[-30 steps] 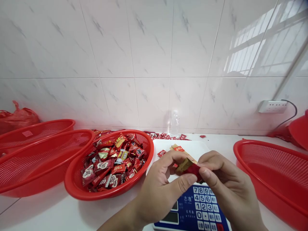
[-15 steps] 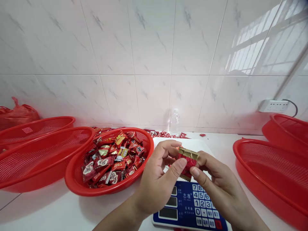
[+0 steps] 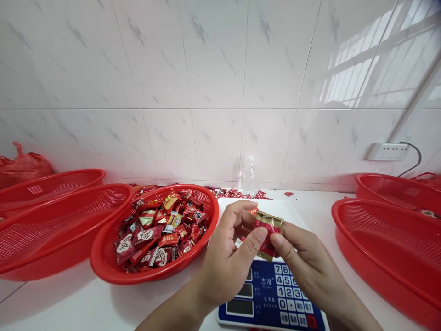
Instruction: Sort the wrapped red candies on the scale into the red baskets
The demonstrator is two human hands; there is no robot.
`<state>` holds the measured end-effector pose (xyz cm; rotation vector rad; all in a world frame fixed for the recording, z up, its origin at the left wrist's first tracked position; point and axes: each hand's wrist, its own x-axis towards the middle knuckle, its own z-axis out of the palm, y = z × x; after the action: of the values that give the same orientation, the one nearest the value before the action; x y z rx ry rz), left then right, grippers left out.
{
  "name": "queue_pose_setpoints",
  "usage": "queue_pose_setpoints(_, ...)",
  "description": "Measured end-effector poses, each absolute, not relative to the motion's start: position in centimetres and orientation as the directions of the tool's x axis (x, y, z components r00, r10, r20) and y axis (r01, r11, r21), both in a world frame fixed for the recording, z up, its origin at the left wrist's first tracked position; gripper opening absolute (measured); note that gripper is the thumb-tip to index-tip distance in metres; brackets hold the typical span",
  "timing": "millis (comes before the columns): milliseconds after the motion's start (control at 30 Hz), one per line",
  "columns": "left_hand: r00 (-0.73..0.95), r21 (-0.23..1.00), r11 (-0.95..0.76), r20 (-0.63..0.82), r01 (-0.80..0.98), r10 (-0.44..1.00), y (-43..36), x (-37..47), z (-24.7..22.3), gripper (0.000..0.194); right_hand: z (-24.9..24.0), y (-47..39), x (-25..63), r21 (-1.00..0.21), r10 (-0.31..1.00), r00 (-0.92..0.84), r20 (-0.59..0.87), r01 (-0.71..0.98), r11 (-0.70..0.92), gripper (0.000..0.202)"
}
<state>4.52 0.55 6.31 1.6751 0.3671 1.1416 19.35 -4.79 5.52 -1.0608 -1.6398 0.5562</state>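
Observation:
Between my two hands is a wrapped candy (image 3: 269, 224) with a red and gold wrapper, held above a digital scale (image 3: 268, 303). My left hand (image 3: 229, 253) pinches its left side, thumb on the front. From the other side my right hand (image 3: 303, 253) grips it with thumb and fingers. Part of another orange-red wrapper (image 3: 253, 211) shows behind my left fingers; what it belongs to is hidden. The scale has a blue keypad panel and a white pan (image 3: 289, 209), partly covered by my hands. A red basket (image 3: 103, 257) full of assorted wrapped candies (image 3: 161, 230) stands to the left.
More red baskets stand at the far left (image 3: 44, 269) and at the right (image 3: 386, 276). Along the tiled wall lie small red packets (image 3: 230, 193) beside a clear plastic bottle (image 3: 249, 177). A red plastic bag (image 3: 25, 168) sits back left; a power strip (image 3: 387, 151) is on the wall.
The candy has turned slightly in my fingers, and more of its gold end shows. Both hands stay almost in place. The view has shifted a little to the right.

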Motion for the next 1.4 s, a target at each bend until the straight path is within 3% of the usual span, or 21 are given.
queue_pose_setpoints(167, 0.633, 0.910, -0.297, 0.416, -0.291, 0.653, 0.3, 4.7, 6.5, 0.043, 5.4, -4.8, 19.3, -0.778, 0.811, 0.061, 0.581, 0.332, 0.533, 0.027)
queue_pose_setpoints(467, 0.690, 0.926, -0.089, 0.334, -0.366, 0.642, 0.4, 4.5, 6.4, 0.053, 5.4, -4.8, 19.6, -0.818, 0.814, 0.116, 0.570, 0.169, 0.549, 0.025)
queue_pose_setpoints(733, 0.722, 0.943, -0.073, 0.296, -0.323, 0.626, 0.1, 4.6, 6.5, 0.059, 5.3, -4.9, 19.2, -0.857, 0.847, 0.133, 0.514, 0.055, 0.512, 0.023)
queue_pose_setpoints(1000, 0.732, 0.906, 0.012, 0.334, -0.424, 0.594, 0.0, 4.6, 6.5, 0.060, 4.8, -4.9, 18.9, -0.833, 0.858, -0.001, 0.513, -0.243, 0.497, 0.019)
queue_pose_setpoints(1100, 0.746, 0.923, -0.003, 0.312, -0.384, 0.588, 0.1, 4.3, 6.6, 0.064, 4.2, -4.4, 19.5, -0.832, 0.860, -0.035, 0.509, -0.277, 0.481, 0.013)
queue_pose_setpoints(1267, 0.788, 0.967, -0.144, 0.253, -0.208, 0.561, -0.1, 4.1, 6.7, 0.071, 4.2, -4.2, 20.5, -0.849, 0.857, 0.022, 0.515, -0.121, 0.514, 0.003)
queue_pose_setpoints(1400, 0.678, 0.902, -0.366, 0.418, -0.230, 0.605, -0.2, 4.3, 6.7, 0.061, 4.6, -4.6, 20.4, -0.814, 0.820, 0.089, 0.566, -0.097, 0.573, 0.006)
